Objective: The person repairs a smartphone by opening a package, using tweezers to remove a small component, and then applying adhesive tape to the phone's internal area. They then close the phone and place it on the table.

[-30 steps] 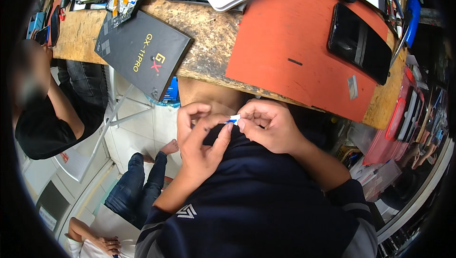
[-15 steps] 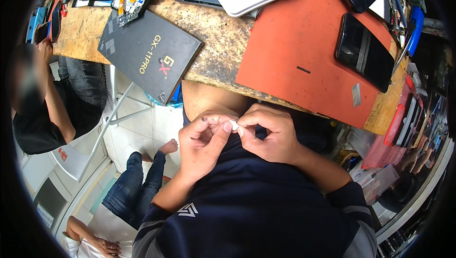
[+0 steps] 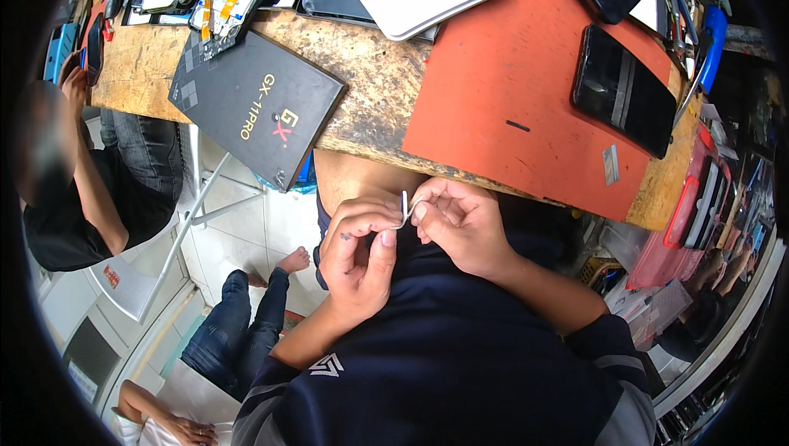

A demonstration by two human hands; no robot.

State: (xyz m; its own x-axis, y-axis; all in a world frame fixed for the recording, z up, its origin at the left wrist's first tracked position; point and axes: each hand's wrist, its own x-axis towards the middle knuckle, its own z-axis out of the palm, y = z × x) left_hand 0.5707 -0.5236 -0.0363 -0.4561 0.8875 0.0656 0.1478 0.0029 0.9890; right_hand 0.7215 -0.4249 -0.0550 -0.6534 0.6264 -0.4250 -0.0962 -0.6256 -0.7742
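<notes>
Right at the centre of the frame there's a small white strip [image 3: 404, 208], thin and bent, pinched between both hands just below the bench edge. The left hand [image 3: 357, 261] is curled tight, thumb up against the strip's lower end. The right hand [image 3: 460, 224] closes its fingertips on the other end, so the two hands almost touch, held against the dark navy top [image 3: 460, 364].

Above them runs the worn wooden bench [image 3: 370, 85], with an orange mat [image 3: 509, 93] on its right half and a dark phone [image 3: 625, 101] lying on the mat. A black box [image 3: 255, 105] overhangs the bench edge, upper left of centre. At far left, another person in a black shirt [image 3: 66, 224] sits beside the bench.
</notes>
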